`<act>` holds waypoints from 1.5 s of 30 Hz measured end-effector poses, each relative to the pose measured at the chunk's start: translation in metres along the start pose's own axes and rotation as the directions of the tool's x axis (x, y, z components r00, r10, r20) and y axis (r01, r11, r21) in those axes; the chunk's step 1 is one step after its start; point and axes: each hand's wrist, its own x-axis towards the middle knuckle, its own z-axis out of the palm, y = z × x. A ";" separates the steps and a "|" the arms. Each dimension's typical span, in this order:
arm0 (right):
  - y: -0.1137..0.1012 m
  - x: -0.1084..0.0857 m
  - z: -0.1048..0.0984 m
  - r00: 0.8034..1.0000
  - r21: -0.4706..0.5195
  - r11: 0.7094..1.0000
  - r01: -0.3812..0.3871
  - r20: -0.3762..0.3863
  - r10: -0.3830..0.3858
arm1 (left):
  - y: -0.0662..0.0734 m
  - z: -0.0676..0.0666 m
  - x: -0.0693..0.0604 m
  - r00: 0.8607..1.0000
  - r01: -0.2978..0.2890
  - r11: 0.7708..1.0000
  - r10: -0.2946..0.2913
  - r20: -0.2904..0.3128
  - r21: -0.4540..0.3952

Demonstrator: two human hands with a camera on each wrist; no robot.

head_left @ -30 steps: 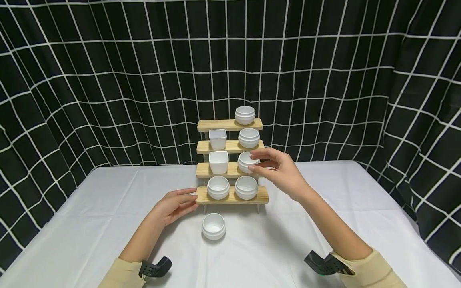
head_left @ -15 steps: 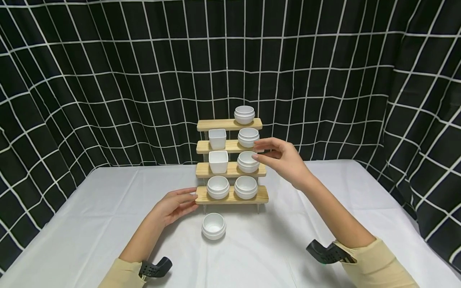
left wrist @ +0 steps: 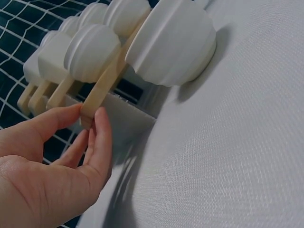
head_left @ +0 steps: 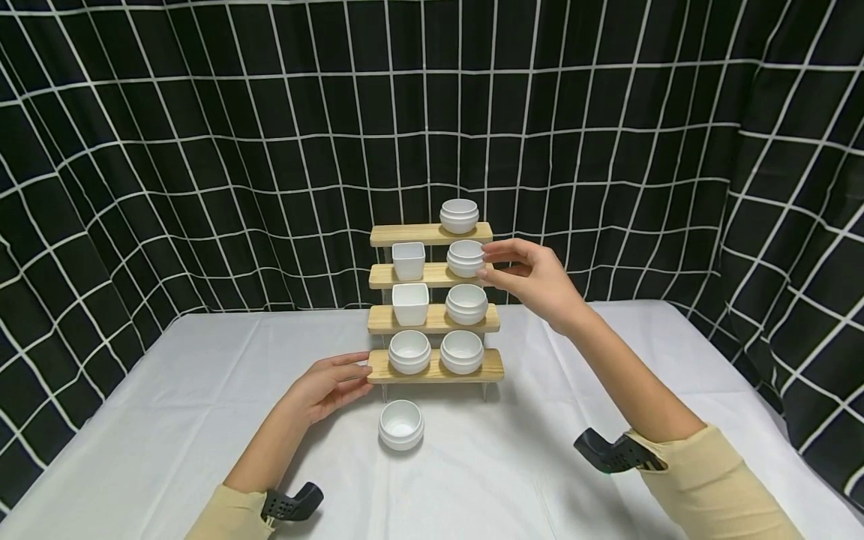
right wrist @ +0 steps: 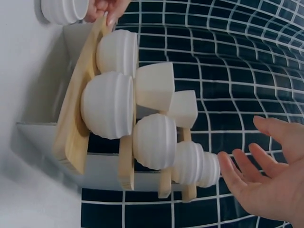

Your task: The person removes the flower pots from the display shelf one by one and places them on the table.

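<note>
A stepped stand carries several wooden shelves. In the head view my left hand (head_left: 331, 386) is at the left end of the lowest shelf (head_left: 491, 366); the left wrist view shows thumb and fingers pinching that end. My right hand (head_left: 536, 285) is beside the round white bowl (head_left: 466, 259) on the second shelf from the top. Its thumb and fingers are spread apart at the bowl's right side; whether they touch it I cannot tell. Another round bowl (head_left: 466, 304) sits one shelf lower, and one more (head_left: 459, 216) on the top shelf (head_left: 405, 235).
Two square white cups (head_left: 409, 261) stand on the left of the middle shelves. A pair of round bowls (head_left: 409, 352) sits on the lowest shelf. One bowl (head_left: 401, 425) stands on the white tablecloth (head_left: 513, 465) in front. Behind hangs a black gridded curtain (head_left: 304, 150).
My right hand has moved up, from the bowl on the second-lowest shelf to beside the bowl one shelf above. The left hand stays at the lowest shelf.
</note>
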 end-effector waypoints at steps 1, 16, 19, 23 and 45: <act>0.000 0.001 -0.001 1.000 0.003 1.000 0.002 -0.001 -0.002 | 0.000 0.000 0.000 1.000 0.000 1.000 0.000 0.000 0.000; -0.006 0.024 -0.005 1.000 -0.006 1.000 -0.019 -0.018 0.019 | 0.000 -0.001 0.003 1.000 0.012 1.000 -0.012 -0.014 -0.002; -0.006 0.028 -0.006 0.999 -0.012 1.000 -0.029 -0.026 0.029 | 0.000 -0.001 0.003 1.000 0.011 1.000 -0.011 -0.016 -0.002; -0.005 0.033 -0.007 0.998 -0.023 0.998 -0.051 -0.033 0.050 | 0.000 -0.001 0.003 1.000 0.013 1.000 -0.013 -0.016 0.001; -0.006 0.059 -0.008 0.991 -0.071 0.991 -0.117 -0.075 0.112 | 0.001 -0.002 0.004 1.000 0.009 1.000 -0.008 -0.018 0.017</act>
